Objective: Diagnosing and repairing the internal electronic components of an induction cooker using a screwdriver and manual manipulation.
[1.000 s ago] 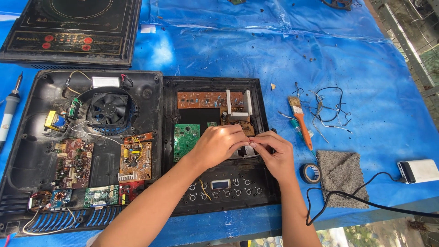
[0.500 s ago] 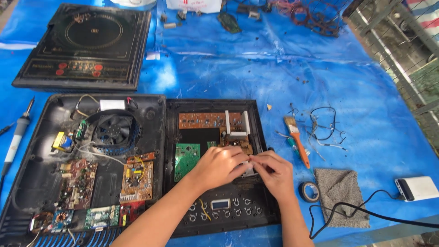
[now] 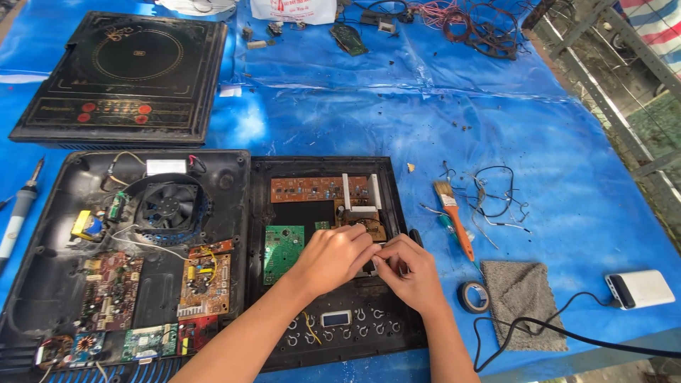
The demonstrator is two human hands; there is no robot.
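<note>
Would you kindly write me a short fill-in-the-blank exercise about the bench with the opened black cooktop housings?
1. Both hands, the left hand and the right hand, meet over the black plastic panel that holds a small ____ circuit board.
2. The round black cooling fan sits in the ____ of the two opened housings.
3. The orange-handled paintbrush lies on the ____ plastic tarpaulin.
4. The roll of black tape lies beside a ____ cloth.

Missing words: green; left; blue; grey
</note>
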